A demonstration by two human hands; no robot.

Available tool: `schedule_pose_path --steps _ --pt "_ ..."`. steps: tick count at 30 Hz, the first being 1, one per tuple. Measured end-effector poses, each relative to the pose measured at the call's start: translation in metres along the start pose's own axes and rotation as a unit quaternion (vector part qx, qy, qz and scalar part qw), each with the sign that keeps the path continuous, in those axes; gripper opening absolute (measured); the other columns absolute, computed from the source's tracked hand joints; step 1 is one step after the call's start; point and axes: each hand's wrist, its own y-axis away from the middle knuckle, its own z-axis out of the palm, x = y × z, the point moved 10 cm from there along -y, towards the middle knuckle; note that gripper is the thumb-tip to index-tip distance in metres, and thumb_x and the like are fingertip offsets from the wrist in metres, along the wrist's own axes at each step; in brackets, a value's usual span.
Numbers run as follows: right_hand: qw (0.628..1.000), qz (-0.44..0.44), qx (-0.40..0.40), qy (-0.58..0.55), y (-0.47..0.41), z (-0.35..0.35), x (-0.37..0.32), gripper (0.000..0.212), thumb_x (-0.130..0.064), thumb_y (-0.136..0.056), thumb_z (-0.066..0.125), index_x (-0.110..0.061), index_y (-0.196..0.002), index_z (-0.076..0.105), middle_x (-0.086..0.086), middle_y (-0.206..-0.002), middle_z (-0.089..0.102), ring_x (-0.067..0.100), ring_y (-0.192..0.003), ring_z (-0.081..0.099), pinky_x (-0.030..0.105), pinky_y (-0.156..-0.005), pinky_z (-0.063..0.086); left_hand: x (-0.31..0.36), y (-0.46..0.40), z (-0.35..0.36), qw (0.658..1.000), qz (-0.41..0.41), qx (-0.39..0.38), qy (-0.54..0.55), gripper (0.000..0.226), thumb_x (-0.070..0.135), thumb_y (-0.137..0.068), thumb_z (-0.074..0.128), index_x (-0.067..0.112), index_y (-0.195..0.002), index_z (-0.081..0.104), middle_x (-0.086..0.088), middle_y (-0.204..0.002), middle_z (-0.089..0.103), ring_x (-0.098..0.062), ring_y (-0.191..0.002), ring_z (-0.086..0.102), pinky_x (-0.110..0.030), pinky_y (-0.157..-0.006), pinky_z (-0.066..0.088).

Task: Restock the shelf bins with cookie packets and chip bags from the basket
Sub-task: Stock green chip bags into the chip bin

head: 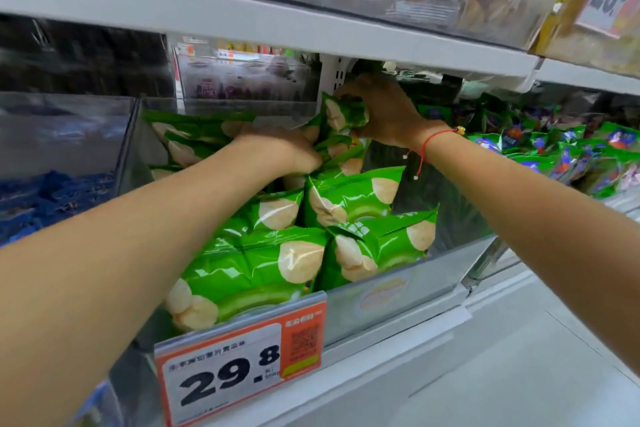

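Item: green chip bag (pixel 344 113), air-puffed foil; we judge it light, slick, crushable, best taken by a seam or corner. Location: rear of the clear bin (pixel 398 291), above the stacked bags. Right hand (pixel 388 111) clutches it from above; left hand (pixel 277 149) presses bags just beside, finger position unclear.

I noted the chip bags (pixel 273 263) were bright green with pale cream chip pictures. The price tag (pixel 239 360) was orange and white with black digits. The cord (pixel 429 142) on my right wrist was red. Neighbouring packets (pixel 554 156) showed green and blue.
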Motion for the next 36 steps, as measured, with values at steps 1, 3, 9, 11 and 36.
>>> schedule_pose_path --steps 1,3,9,11,36 --pt "1.000 0.003 -0.001 -0.006 0.002 -0.001 0.000 0.065 -0.019 -0.068 0.079 -0.023 -0.128 0.054 0.008 -0.125 0.058 0.031 -0.117 0.052 0.042 -0.091 0.045 0.000 -0.001 0.001 1.000 0.001 -0.003 0.002 0.046 0.053 -0.092 0.043 0.030 -0.132 0.049 -0.005 -0.134 0.055 -0.028 -0.122 0.053 -0.044 -0.106 0.041" --pt "1.000 0.011 -0.009 -0.018 0.006 -0.002 0.001 0.063 -0.020 -0.074 0.076 -0.026 -0.132 0.051 0.003 -0.130 0.058 0.027 -0.120 0.053 0.036 -0.089 0.043 -0.001 -0.003 0.001 1.000 0.001 -0.006 0.005 0.047 0.054 -0.091 0.044 0.032 -0.132 0.049 -0.006 -0.137 0.052 -0.029 -0.123 0.052 -0.044 -0.106 0.040" --pt "0.999 0.011 -0.050 0.002 0.011 0.009 -0.005 0.056 -0.019 -0.080 0.072 -0.029 -0.132 0.053 0.004 -0.123 0.064 0.028 -0.115 0.058 0.037 -0.091 0.046 0.002 0.003 0.001 0.999 0.000 -0.026 0.019 0.044 0.054 -0.093 0.042 0.033 -0.131 0.050 -0.005 -0.139 0.051 -0.028 -0.124 0.050 -0.043 -0.108 0.037" --pt "0.998 0.015 -0.068 0.002 0.012 0.012 -0.007 0.057 -0.017 -0.080 0.072 -0.029 -0.132 0.052 0.004 -0.121 0.065 0.027 -0.114 0.059 0.037 -0.092 0.046 0.002 0.005 0.001 0.999 -0.002 -0.023 0.031 0.043 0.054 -0.092 0.044 0.033 -0.128 0.052 -0.004 -0.138 0.051 -0.028 -0.124 0.050 -0.042 -0.108 0.038" --pt "0.995 0.038 -0.072 -0.055 0.041 0.008 0.005 0.064 0.000 -0.086 0.053 -0.029 -0.142 0.042 0.004 -0.145 0.045 0.024 -0.125 0.050 0.026 -0.096 0.040 0.013 0.013 -0.023 0.995 0.058 0.063 0.055 0.038 0.030 -0.104 0.033 0.015 -0.132 0.054 -0.011 -0.131 0.057 -0.021 -0.088 0.057 -0.025 -0.076 0.038"
